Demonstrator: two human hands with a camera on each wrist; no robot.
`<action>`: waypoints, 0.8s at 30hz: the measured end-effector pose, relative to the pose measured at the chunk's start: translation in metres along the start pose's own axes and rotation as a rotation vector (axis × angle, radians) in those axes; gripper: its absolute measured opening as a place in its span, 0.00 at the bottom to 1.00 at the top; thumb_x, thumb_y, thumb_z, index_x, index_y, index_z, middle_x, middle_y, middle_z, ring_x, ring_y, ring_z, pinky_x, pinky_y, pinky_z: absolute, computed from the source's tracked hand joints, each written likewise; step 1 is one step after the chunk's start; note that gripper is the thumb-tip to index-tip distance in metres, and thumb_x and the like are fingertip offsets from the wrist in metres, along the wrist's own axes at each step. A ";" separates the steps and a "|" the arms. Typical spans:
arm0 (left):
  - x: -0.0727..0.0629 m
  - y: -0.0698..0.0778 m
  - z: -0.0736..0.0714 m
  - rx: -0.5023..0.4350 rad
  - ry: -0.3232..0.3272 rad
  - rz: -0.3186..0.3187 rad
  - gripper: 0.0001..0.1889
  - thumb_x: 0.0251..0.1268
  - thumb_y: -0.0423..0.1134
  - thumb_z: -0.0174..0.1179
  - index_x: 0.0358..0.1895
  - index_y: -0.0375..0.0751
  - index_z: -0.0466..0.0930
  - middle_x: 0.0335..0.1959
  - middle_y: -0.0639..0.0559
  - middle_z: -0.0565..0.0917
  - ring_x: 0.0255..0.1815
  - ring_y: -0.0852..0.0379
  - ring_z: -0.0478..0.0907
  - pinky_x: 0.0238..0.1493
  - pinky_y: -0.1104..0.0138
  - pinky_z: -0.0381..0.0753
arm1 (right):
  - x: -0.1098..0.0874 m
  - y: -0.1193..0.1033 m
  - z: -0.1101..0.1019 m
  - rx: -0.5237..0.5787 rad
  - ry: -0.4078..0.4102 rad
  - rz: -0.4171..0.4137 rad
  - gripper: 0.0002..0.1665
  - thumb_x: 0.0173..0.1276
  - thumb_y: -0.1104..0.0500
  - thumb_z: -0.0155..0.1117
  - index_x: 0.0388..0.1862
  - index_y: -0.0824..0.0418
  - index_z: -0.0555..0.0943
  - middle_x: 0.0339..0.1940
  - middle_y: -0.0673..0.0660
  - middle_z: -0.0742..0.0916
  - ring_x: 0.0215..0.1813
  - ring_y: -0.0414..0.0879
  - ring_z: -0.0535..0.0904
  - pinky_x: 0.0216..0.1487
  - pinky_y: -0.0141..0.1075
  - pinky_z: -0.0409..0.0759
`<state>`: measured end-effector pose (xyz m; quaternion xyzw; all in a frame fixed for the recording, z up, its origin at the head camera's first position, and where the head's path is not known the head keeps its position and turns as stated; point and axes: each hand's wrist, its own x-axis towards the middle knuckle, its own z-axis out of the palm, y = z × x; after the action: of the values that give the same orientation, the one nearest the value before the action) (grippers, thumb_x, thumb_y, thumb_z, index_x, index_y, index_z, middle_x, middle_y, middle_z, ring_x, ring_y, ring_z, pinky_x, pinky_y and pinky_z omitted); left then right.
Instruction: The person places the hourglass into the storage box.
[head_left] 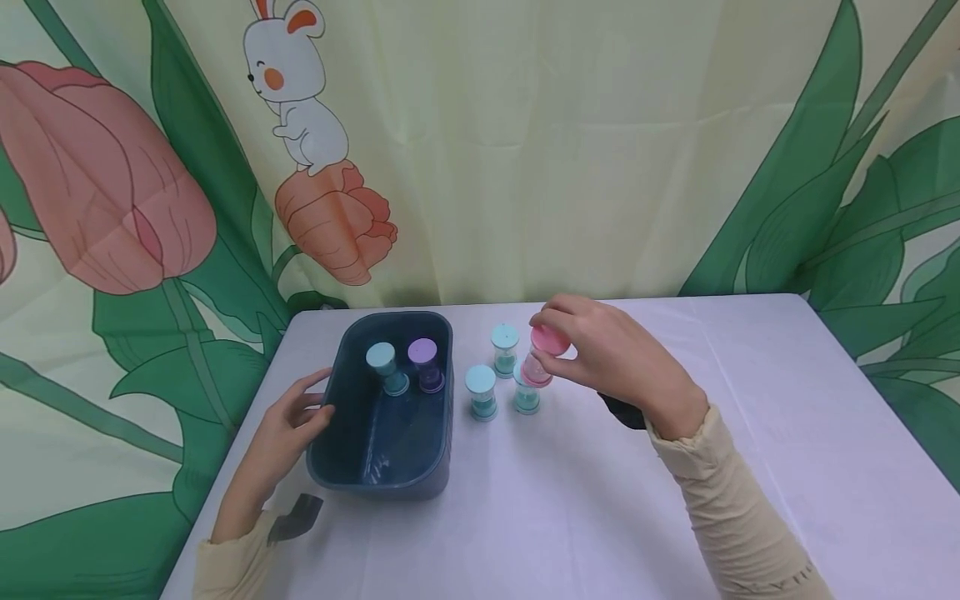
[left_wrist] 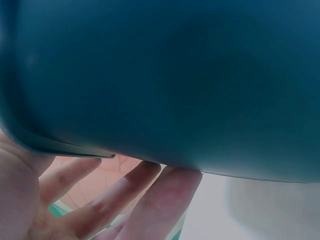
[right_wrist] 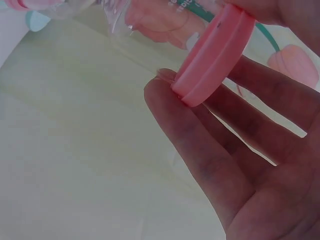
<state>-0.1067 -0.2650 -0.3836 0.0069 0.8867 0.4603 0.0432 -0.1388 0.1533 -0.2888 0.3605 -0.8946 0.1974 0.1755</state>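
In the head view my right hand (head_left: 607, 350) pinches a pink hourglass sand timer (head_left: 537, 371) by its cap, a little tilted above the table. The right wrist view shows thumb and fingers at the edge of the pink cap (right_wrist: 215, 57). Partly behind it stands a teal sand timer (head_left: 527, 400); two more teal sand timers, one at the back (head_left: 505, 350) and one to the left (head_left: 482, 393), stand close by. My left hand (head_left: 288, 425) touches the left side of a dark blue bin (head_left: 442, 467), its fingers (left_wrist: 165, 200) fairly straight against the outer wall.
Inside the bin, a light teal sand timer (head_left: 387, 369) and a purple sand timer (head_left: 426, 365) stand upright toward the far end. A white cloth covers the table (head_left: 600, 517). A printed curtain (head_left: 525, 167) hangs behind its far edge.
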 end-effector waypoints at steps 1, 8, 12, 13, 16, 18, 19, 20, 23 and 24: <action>0.000 0.000 0.000 0.001 0.000 0.000 0.34 0.74 0.48 0.57 0.78 0.48 0.56 0.65 0.29 0.73 0.64 0.32 0.74 0.60 0.41 0.75 | 0.002 -0.001 0.000 0.005 0.002 -0.004 0.14 0.58 0.56 0.75 0.42 0.59 0.84 0.38 0.49 0.82 0.37 0.40 0.77 0.39 0.34 0.79; 0.001 -0.001 0.001 0.001 -0.003 0.001 0.34 0.73 0.48 0.57 0.78 0.48 0.56 0.66 0.29 0.73 0.64 0.31 0.74 0.60 0.40 0.75 | 0.014 -0.007 0.004 0.018 0.015 -0.042 0.15 0.58 0.57 0.76 0.42 0.59 0.84 0.37 0.49 0.81 0.37 0.41 0.75 0.38 0.33 0.79; 0.001 0.000 0.001 0.003 -0.003 0.000 0.34 0.74 0.49 0.57 0.78 0.48 0.56 0.66 0.29 0.72 0.64 0.31 0.74 0.60 0.40 0.75 | 0.022 -0.011 0.007 0.038 0.019 -0.062 0.15 0.58 0.58 0.75 0.43 0.61 0.84 0.38 0.51 0.82 0.38 0.42 0.76 0.40 0.34 0.80; 0.001 0.001 0.000 0.002 -0.003 0.001 0.34 0.74 0.49 0.57 0.78 0.48 0.56 0.66 0.29 0.72 0.64 0.31 0.74 0.60 0.40 0.75 | 0.024 -0.011 0.008 0.046 0.020 -0.067 0.15 0.58 0.58 0.75 0.43 0.61 0.84 0.38 0.51 0.82 0.39 0.42 0.77 0.40 0.35 0.80; 0.000 0.001 0.000 0.003 -0.002 0.003 0.34 0.74 0.49 0.57 0.78 0.48 0.56 0.66 0.29 0.72 0.64 0.31 0.74 0.60 0.41 0.75 | 0.030 -0.014 0.010 0.064 0.024 -0.085 0.14 0.59 0.58 0.74 0.43 0.62 0.84 0.38 0.51 0.82 0.39 0.42 0.77 0.42 0.35 0.80; 0.000 0.001 0.000 0.005 -0.002 0.002 0.34 0.74 0.49 0.56 0.78 0.48 0.56 0.66 0.29 0.72 0.64 0.31 0.74 0.60 0.41 0.75 | 0.035 -0.015 0.012 0.074 0.024 -0.102 0.14 0.60 0.59 0.73 0.43 0.62 0.83 0.39 0.52 0.82 0.40 0.43 0.77 0.43 0.35 0.80; 0.000 0.001 0.000 0.005 -0.002 0.002 0.34 0.74 0.48 0.56 0.78 0.48 0.56 0.65 0.29 0.73 0.64 0.31 0.74 0.60 0.41 0.75 | 0.036 -0.016 0.013 0.076 0.025 -0.111 0.14 0.61 0.59 0.73 0.44 0.62 0.83 0.39 0.52 0.82 0.40 0.43 0.77 0.44 0.35 0.80; 0.000 0.001 0.000 0.005 -0.001 0.001 0.34 0.74 0.48 0.56 0.78 0.48 0.56 0.65 0.29 0.73 0.64 0.31 0.74 0.59 0.41 0.75 | 0.038 -0.018 0.014 0.076 0.024 -0.118 0.13 0.61 0.59 0.72 0.44 0.62 0.83 0.39 0.52 0.82 0.40 0.43 0.77 0.44 0.35 0.80; 0.000 0.001 0.000 0.002 0.000 0.001 0.34 0.74 0.48 0.56 0.78 0.49 0.56 0.65 0.29 0.73 0.63 0.31 0.74 0.59 0.41 0.76 | 0.043 -0.021 0.015 0.076 0.023 -0.134 0.14 0.62 0.59 0.72 0.45 0.63 0.83 0.40 0.53 0.82 0.41 0.43 0.78 0.44 0.34 0.80; 0.000 0.001 0.000 0.000 0.000 0.002 0.34 0.74 0.48 0.56 0.78 0.49 0.56 0.65 0.29 0.73 0.63 0.31 0.74 0.59 0.41 0.76 | 0.044 -0.022 0.015 0.077 0.022 -0.136 0.14 0.62 0.59 0.72 0.46 0.63 0.83 0.40 0.53 0.82 0.41 0.43 0.78 0.44 0.34 0.80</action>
<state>-0.1065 -0.2638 -0.3826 0.0078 0.8867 0.4602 0.0425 -0.1557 0.1063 -0.2770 0.4247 -0.8579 0.2230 0.1843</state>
